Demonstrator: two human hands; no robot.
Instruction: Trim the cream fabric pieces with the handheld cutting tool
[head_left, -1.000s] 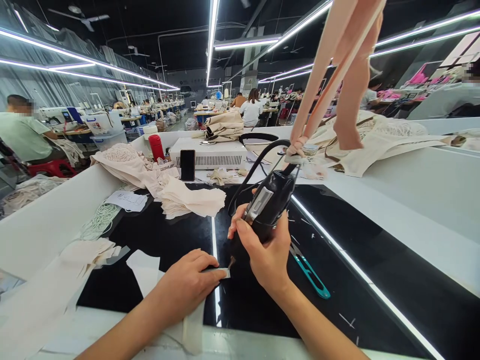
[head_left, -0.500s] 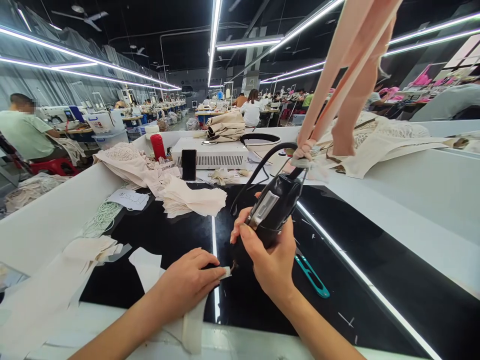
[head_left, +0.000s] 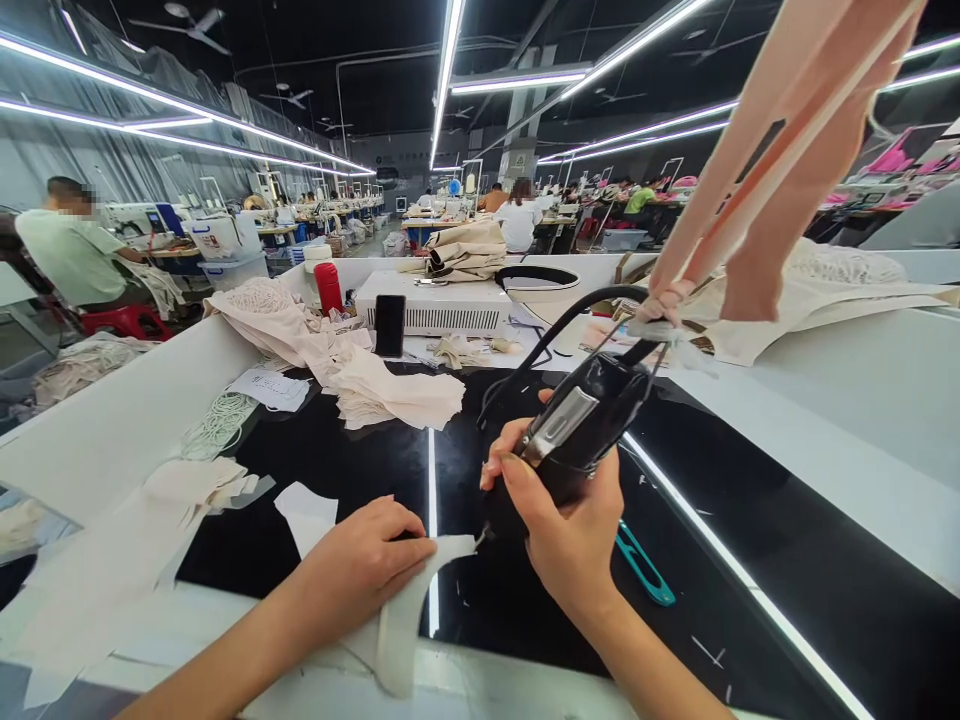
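My right hand (head_left: 566, 525) is closed around a black corded hand tool (head_left: 581, 425) with a metal plate, held tilted so its tip meets the end of a cream fabric strip (head_left: 409, 610). My left hand (head_left: 360, 570) lies on that strip with fingers curled, pressing it onto the black table top (head_left: 337, 470). The tool hangs by its cable from peach straps (head_left: 757, 170) coming down from above right.
Teal thread snips (head_left: 643, 566) lie just right of my right hand. A stack of cream fabric pieces (head_left: 390, 395), a black phone (head_left: 389, 325), a white box unit (head_left: 439, 303) and a red bottle (head_left: 328, 287) stand further back. Cut pieces (head_left: 187, 485) lie left. A seated person (head_left: 71, 250) works at far left.
The view has shifted, so everything sits a little further right. More of the strip's curved end shows beyond my left hand's fingers, and the tool leans further to the right.
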